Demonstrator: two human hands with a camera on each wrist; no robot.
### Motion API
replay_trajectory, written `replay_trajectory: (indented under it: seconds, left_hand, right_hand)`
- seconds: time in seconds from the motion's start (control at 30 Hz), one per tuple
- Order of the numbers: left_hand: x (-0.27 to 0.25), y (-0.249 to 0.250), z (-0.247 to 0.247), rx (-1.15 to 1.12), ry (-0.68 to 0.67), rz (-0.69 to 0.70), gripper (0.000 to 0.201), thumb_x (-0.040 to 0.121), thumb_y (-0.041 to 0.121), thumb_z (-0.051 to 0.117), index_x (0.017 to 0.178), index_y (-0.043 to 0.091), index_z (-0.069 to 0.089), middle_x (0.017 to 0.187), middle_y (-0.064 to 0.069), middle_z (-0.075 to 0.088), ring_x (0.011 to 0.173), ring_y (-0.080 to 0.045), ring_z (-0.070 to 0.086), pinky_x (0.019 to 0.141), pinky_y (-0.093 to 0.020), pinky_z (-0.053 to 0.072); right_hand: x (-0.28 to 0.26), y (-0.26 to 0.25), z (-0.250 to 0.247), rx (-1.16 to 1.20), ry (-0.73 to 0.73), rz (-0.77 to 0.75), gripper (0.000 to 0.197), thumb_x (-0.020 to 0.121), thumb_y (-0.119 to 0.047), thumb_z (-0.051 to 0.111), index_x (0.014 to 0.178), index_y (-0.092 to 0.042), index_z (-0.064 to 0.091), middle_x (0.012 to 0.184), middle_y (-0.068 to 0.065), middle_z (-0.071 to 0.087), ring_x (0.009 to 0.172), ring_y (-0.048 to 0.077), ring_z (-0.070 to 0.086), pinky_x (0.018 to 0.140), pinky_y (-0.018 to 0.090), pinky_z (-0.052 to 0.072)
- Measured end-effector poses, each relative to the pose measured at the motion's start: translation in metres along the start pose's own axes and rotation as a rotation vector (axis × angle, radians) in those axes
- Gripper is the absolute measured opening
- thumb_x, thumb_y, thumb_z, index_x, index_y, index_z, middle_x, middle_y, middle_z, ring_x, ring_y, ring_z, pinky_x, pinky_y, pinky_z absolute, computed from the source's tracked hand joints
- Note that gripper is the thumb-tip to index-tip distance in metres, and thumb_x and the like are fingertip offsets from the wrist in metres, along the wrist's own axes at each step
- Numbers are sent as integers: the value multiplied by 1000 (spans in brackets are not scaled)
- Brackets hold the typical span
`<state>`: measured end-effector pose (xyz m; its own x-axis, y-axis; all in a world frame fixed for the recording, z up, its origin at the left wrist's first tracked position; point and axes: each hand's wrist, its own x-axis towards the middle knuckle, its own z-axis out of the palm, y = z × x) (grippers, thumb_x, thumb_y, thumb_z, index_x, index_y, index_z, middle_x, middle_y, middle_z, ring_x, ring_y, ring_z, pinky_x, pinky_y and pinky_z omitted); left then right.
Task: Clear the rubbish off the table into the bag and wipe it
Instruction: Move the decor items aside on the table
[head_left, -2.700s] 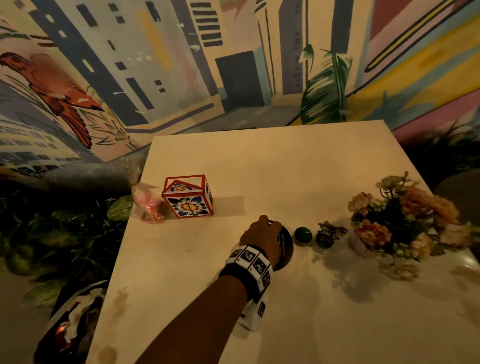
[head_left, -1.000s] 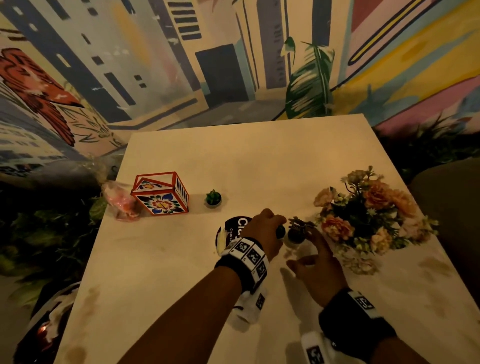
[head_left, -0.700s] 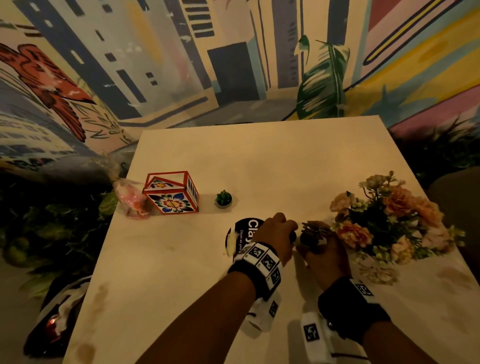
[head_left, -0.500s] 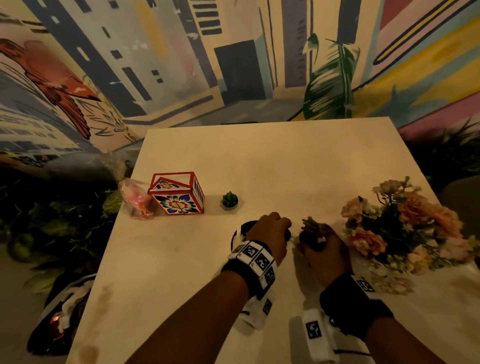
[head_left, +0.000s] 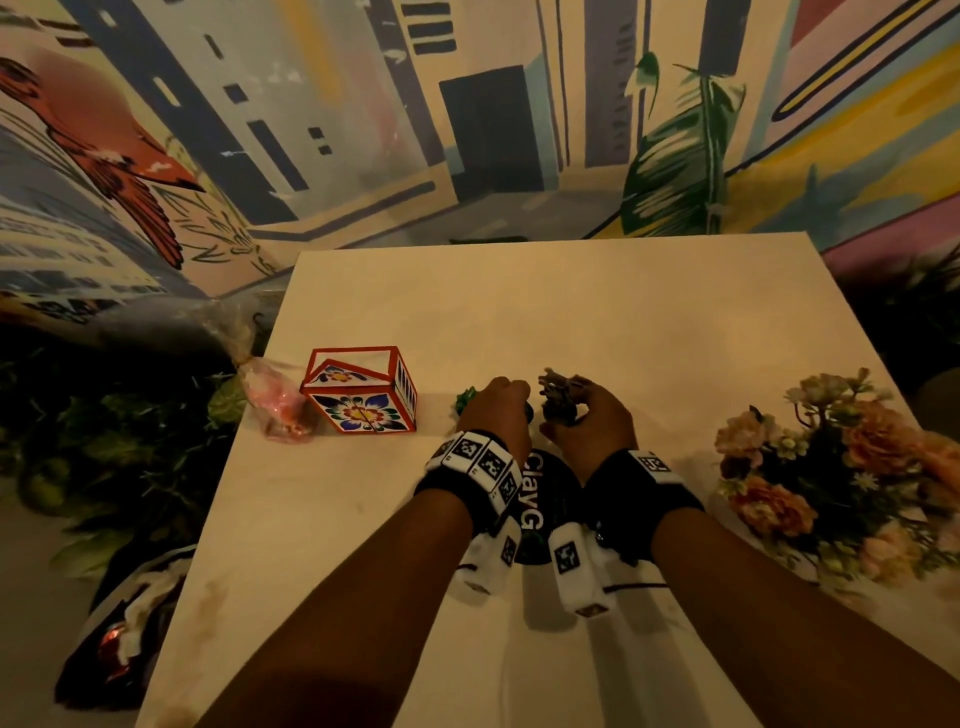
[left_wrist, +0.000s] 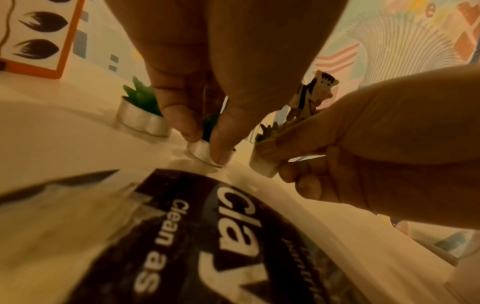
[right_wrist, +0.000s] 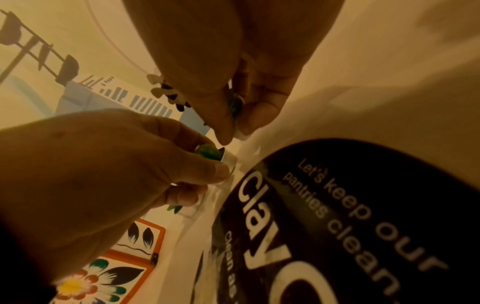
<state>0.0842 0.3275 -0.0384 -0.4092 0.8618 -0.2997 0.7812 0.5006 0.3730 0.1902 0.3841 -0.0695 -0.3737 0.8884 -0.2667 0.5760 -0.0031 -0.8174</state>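
Observation:
Both hands hover over the pale table (head_left: 571, 312), just beyond a black round disc with white lettering (head_left: 540, 499). My left hand (head_left: 511, 395) pinches a tiny white pot with a green plant (left_wrist: 198, 149) between thumb and fingertips, low over the tabletop. Close beside it, my right hand (head_left: 563, 410) grips a second small white pot (left_wrist: 262, 166) that carries a little figure (left_wrist: 317, 90). A third tiny green plant pot (left_wrist: 140, 117) stands on the table just left of my left hand. A dark rubbish bag (head_left: 119, 623) sits on the floor at the lower left.
A red-edged box with a flower pattern (head_left: 358, 392) stands left of the hands, with a pink wrapped item (head_left: 275, 405) at the table's left edge. A bouquet (head_left: 841, 467) fills the right side. Brown stains (head_left: 208, 608) mark the near left of the table.
Both hands have moved away from me across the black disc, each carrying its small pot, and are now next to the green plant pot by the box.

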Motion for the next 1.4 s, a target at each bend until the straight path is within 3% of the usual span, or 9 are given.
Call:
replay_trajectory:
  seconds: [0.2, 0.4, 0.77, 0.9, 1.03, 1.17, 1.27, 1.33, 1.4]
  left_hand:
    - [7, 2, -2, -5, 4, -22, 34, 85, 2, 54, 119, 7, 52, 122, -16, 49, 112, -36, 51, 89, -39, 42]
    - [9, 1, -4, 18, -6, -36, 32, 85, 4, 55, 117, 7, 52, 122, -15, 49, 112, -36, 50, 90, -40, 42]
    - [5, 5, -7, 30, -20, -60, 35, 86, 4, 54, 121, 8, 50, 126, -15, 48, 116, -36, 49, 91, -39, 41]
    - [-7, 7, -11, 23, 27, -53, 51, 85, 13, 60, 133, 16, 42, 132, -11, 45, 119, -32, 48, 96, -40, 43]
    - [-42, 19, -13, -89, 229, -44, 44, 89, 24, 57, 131, 16, 46, 132, -5, 45, 120, -26, 48, 98, -37, 43]
    - [-77, 43, 14, -192, 74, 20, 44, 90, 28, 57, 132, 19, 47, 135, -1, 48, 122, -21, 47, 104, -32, 38]
    - [-87, 65, 47, -239, -97, 100, 51, 88, 30, 61, 135, 22, 43, 132, 0, 48, 115, -21, 52, 99, -30, 41]
    - [-91, 81, 66, -273, -151, 152, 57, 86, 33, 63, 137, 23, 41, 132, 1, 48, 110, -21, 54, 96, -32, 45]
    - [-92, 98, 80, -309, -162, 155, 63, 83, 34, 66, 139, 23, 39, 132, 3, 49, 109, -22, 56, 96, -34, 46]
  right_hand:
    - [7, -2, 4, -35, -1, -24, 35, 77, -9, 70, 110, -13, 62, 114, 11, 64, 106, 31, 59, 93, 37, 48]
    - [9, -4, 5, -53, 5, -48, 30, 78, -15, 69, 107, -15, 65, 107, 9, 68, 100, 28, 61, 84, 28, 46]
    - [4, -6, -1, -39, -34, -9, 45, 78, -14, 68, 121, -18, 56, 117, 6, 62, 108, 26, 58, 82, 21, 40]
    - [-31, 0, -13, 59, 2, 14, 60, 74, -13, 73, 127, -26, 48, 121, 0, 53, 100, 22, 59, 87, 33, 50]
    - [-105, 26, -42, 98, -174, 38, 31, 79, -20, 71, 107, -29, 60, 105, -9, 62, 78, 13, 62, 68, 26, 54]
    - [-170, 67, -91, 226, -297, 266, 10, 77, -14, 74, 84, -20, 70, 76, 3, 70, 62, 16, 62, 58, 30, 52]
    - [-189, 100, -125, 298, -135, 410, 12, 72, 0, 75, 80, -8, 70, 70, 14, 70, 56, 23, 60, 55, 37, 50]
    - [-189, 117, -145, 355, 30, 466, 17, 73, 4, 73, 86, -4, 67, 79, 20, 69, 61, 30, 59, 59, 40, 51]
    - [-181, 123, -160, 455, 155, 467, 26, 76, 8, 68, 97, -6, 61, 95, 14, 67, 74, 30, 61, 67, 41, 52]
